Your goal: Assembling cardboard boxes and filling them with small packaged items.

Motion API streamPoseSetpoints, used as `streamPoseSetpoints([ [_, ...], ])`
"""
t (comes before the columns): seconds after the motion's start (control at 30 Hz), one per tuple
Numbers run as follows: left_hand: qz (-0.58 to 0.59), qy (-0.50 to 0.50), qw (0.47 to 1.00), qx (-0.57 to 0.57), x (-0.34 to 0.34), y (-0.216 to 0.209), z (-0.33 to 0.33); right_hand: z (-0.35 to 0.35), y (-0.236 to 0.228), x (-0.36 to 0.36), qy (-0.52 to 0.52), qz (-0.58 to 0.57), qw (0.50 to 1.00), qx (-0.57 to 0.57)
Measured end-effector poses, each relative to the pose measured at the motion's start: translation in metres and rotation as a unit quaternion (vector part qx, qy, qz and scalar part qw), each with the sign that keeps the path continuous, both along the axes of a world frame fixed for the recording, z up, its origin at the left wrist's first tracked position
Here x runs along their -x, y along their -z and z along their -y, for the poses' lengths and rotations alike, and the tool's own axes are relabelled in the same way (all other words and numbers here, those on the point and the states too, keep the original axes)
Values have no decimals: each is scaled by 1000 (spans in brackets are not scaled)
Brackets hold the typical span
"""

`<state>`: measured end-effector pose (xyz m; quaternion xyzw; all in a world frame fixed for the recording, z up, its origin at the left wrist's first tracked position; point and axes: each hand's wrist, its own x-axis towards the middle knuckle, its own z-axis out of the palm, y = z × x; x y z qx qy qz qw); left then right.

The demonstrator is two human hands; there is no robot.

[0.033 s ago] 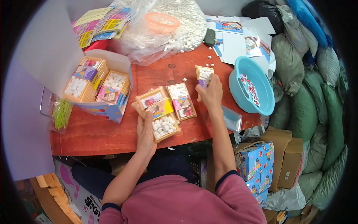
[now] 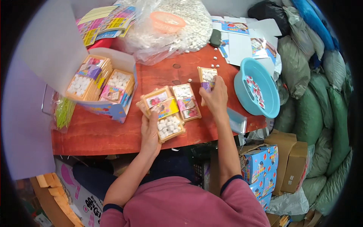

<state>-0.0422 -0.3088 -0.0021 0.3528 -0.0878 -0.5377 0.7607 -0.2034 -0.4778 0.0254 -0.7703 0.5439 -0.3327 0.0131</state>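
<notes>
My left hand (image 2: 150, 131) is closed around the near left edge of a small stack of tan plastic trays (image 2: 169, 128), its thumb on top. The upper tray shows white marshmallow-like pieces and a yellow printed band. Against its right side lies a narrower tray (image 2: 184, 90) of white pieces with a pink printed band. My right hand (image 2: 216, 97) grips another tray (image 2: 208, 74) with a purple band, whose lower part the fingers hide. At the left, a printed cardboard box (image 2: 131, 70) with its lid up holds several similar trays (image 2: 79, 84).
A large heap of white pieces (image 2: 196, 22) with a peach basket (image 2: 168, 22) is at the back. On the right stand a blue basin (image 2: 239, 85) of small packets and a clear plastic container (image 2: 237, 122). Full sacks (image 2: 319, 102) crowd the right; cartons (image 2: 261, 166) sit below.
The whole view has shifted slightly. Both hands keep hold of the same trays, with hardly any movement.
</notes>
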Motion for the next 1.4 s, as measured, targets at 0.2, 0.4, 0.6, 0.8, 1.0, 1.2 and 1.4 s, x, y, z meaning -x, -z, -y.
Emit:
streamPoseSetpoints([
  [0.2, 34, 5, 999, -12, 10, 8, 9, -110, -52, -31, -232, 137, 954, -134],
  [0.4, -49, 87, 989, 107, 5, 21, 0, -132, -17, -53, -227, 7, 974, 13],
  [0.6, -22, -6, 999, 23, -5, -13, -16, -92, -20, -37, -181, 128, 966, -135],
  [0.8, -2, -18, 1000, 20, -2, -16, -18, -72, 11, -25, -73, -94, 979, -164],
  [1.0, 27, -31, 999, 5, 0, -10, -16, -99, -17, -15, -129, 88, 986, -59],
  [1.2, 5, -26, 996, 90, 12, -7, -9, -151, -40, -33, -216, 73, 973, -31],
  [1.4, 28, 19, 998, 58, 5, -10, -22, -148, -34, -28, -285, 111, 942, -139],
])
